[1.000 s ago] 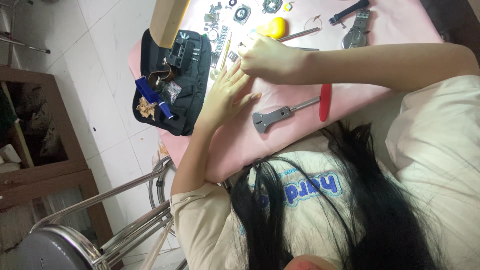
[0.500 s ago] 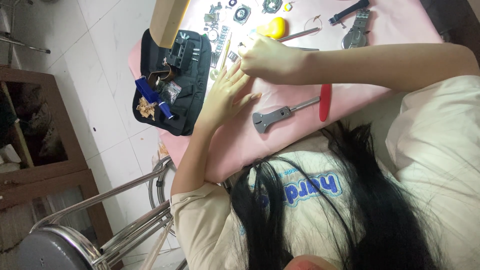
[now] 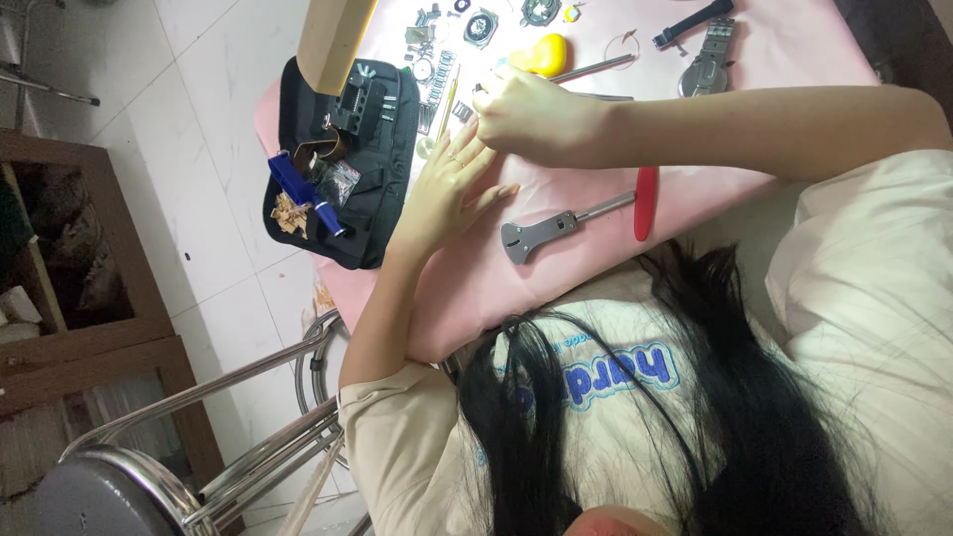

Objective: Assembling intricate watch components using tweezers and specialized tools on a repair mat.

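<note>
Head view: left hand (image 3: 452, 189) is laid flat, fingers spread, steadying the pink worktop (image 3: 596, 258); right hand (image 3: 526, 114) is closed, grip pinching a small part, hidden, beside the yellow knob (image 3: 544, 52). A red-handled case wrench (image 3: 576, 213) is kept within reach.

left hand (image 3: 449, 189) fingers spread slightly wider, right hand (image 3: 521, 111) barely shifted

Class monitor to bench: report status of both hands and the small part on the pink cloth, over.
Left hand flat, fingers spread on pink cloth. Right hand curled over a small part, grip hidden. Red-handled metal wrench tool lies apart, near the left hand's fingertips.
</note>
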